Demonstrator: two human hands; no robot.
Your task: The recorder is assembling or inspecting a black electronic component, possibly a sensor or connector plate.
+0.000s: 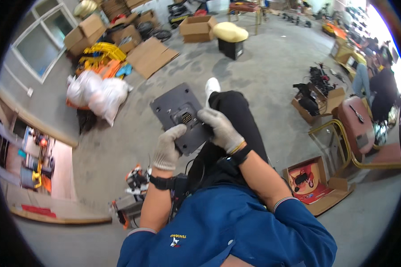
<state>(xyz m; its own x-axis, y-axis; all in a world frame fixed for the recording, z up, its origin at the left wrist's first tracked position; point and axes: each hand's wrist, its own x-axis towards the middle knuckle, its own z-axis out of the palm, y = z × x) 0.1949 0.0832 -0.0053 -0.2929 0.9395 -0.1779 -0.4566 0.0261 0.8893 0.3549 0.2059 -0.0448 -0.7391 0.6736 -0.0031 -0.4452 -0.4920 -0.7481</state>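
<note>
A flat dark grey plastic panel [176,104] with a small grilled block near its middle is held over my lap. My left hand [168,149], in a grey knit glove, grips the panel's near edge from below. My right hand [220,129], also gloved, holds its right side, with fingers reaching toward the grilled block. My black-trousered leg [236,111] stretches out beneath the panel, ending in a white shoe [211,84].
An orange and grey device [131,196] stands on the concrete floor by my left arm. An open cardboard box [314,182] with red contents lies at right, beside a red chair [358,129]. White sacks [98,91], cardboard boxes [196,27] and a padded stool [231,38] stand farther off.
</note>
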